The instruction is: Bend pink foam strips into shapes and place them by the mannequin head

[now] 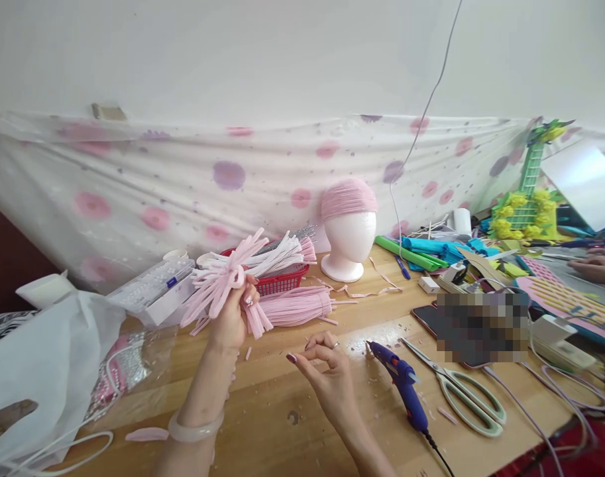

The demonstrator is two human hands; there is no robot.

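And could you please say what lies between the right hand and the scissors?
In the head view, a glue gun lies between the right hand and scissors, with small scraps nearby.

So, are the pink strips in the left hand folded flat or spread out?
Spread out: the pink strips fan in several directions from the grip of the left hand, some curving into loops.

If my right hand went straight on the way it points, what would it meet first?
Probably the pink bundle lying in front of the red basket, though depth is hard to judge.
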